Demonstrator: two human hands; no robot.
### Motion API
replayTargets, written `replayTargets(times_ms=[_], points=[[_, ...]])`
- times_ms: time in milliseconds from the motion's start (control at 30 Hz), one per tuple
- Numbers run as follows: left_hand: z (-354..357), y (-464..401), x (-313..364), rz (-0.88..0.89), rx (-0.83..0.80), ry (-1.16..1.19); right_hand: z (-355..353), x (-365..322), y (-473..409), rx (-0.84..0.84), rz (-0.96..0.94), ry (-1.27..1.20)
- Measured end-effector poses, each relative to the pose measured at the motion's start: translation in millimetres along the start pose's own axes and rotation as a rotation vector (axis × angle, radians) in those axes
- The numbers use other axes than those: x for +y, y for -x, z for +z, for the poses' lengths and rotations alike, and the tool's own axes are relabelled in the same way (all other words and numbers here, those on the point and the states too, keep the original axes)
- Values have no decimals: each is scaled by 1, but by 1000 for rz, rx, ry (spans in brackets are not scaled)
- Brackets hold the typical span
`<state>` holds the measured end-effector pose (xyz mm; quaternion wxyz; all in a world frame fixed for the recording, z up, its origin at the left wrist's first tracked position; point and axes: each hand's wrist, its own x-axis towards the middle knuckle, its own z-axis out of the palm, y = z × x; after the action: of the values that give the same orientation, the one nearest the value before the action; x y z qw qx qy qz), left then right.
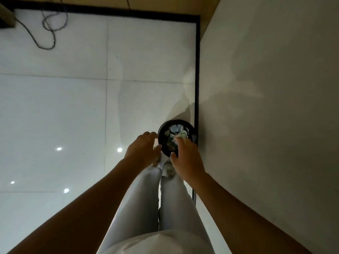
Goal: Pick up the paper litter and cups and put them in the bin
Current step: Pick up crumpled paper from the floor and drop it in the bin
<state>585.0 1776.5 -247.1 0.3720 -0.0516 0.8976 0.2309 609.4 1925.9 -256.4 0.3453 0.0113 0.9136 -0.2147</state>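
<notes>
Black bin (176, 139) by the wall holds crumpled paper (180, 133); left hand (142, 150) and right hand (187, 159) hover above, fingers released, grasping nothing

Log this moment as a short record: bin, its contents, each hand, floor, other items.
bin: black, round, on the floor beside the wall
contents: crumpled paper litter inside
left hand: fingers relaxed, holds nothing, just left of the bin's rim
right hand: fingers spread, empty, over the bin's near edge
floor: glossy white tiles, no litter in view
other: dark cable looped at far left
</notes>
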Motion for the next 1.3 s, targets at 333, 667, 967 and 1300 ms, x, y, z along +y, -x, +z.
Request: replayTargets(times_ms=[333, 667, 967, 1300], points=[[-45, 184, -50, -257, 230, -130, -31, -140, 89, -177, -572, 537], [36, 414, -144, -760, 504, 224, 78, -267, 252, -336, -1107, 931], [180, 642, -249, -1142, 685, 530, 275, -340, 459, -470, -1483, 1111], [348, 858, -317, -1505, 747, 873, 468, -355, 676, -667, -1779, 1255]])
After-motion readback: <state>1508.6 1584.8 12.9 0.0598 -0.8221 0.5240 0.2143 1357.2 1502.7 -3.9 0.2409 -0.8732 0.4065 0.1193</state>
